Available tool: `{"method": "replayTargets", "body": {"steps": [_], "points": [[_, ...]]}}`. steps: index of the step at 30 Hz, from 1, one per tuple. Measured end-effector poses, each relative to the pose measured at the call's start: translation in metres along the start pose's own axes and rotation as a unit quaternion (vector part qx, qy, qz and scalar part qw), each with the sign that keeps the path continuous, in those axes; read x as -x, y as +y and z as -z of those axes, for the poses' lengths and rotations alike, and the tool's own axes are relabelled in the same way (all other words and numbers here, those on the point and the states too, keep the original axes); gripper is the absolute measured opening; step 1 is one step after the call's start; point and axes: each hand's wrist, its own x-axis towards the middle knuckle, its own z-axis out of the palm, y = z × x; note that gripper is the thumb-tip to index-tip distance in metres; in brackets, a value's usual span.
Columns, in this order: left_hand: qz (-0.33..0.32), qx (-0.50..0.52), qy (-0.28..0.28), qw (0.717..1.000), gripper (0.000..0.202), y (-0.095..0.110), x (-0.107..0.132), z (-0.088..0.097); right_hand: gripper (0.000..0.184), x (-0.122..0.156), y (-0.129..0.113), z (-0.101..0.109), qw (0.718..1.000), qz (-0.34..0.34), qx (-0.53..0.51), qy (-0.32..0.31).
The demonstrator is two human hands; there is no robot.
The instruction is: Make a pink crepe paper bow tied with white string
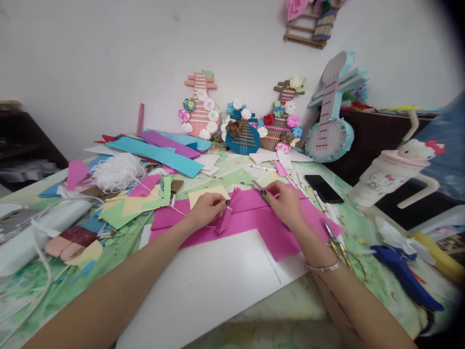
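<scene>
My left hand [210,209] pinches a pleated bundle of magenta paper [228,218] at its middle, where white string crosses it. My right hand [284,202] is closed around a green-handled craft knife [260,189], its silver blade pointing left towards the bundle but apart from it. Beneath both hands lie magenta paper sheets [279,237], partly over a white board [214,286]. A white string runs left from the bundle towards a tangled heap of white yarn [118,172]. Gold-handled scissors [343,249] lie just right of my right forearm.
A blue glue gun [403,276], a black phone [323,189] and a white tumbler [388,177] are on the right. Paper scraps [134,206] and coloured strips [156,152] cover the left side. Several flower-decorated paper instruments [242,138] lean against the wall.
</scene>
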Motion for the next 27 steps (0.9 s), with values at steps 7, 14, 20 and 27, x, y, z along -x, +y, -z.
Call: {"method": "replayTargets", "body": {"steps": [7,14,20,27], "points": [[-0.004,-0.083,0.026,0.996,0.025,0.003,0.001,0.001,0.022,-0.018,0.052,0.069,0.940,-0.219,0.260,-0.003],[-0.013,-0.098,-0.001,0.995,0.019,-0.001,-0.001,0.005,0.004,0.032,0.071,0.118,0.892,-0.269,0.295,-0.212],[-0.016,-0.077,-0.017,0.997,0.022,-0.001,0.001,0.003,0.025,0.077,0.089,0.112,0.893,-0.275,0.266,-0.238],[0.028,-0.011,-0.035,0.999,0.022,0.000,-0.001,0.006,0.037,0.085,0.100,0.119,0.920,-0.266,0.233,-0.167]]}}
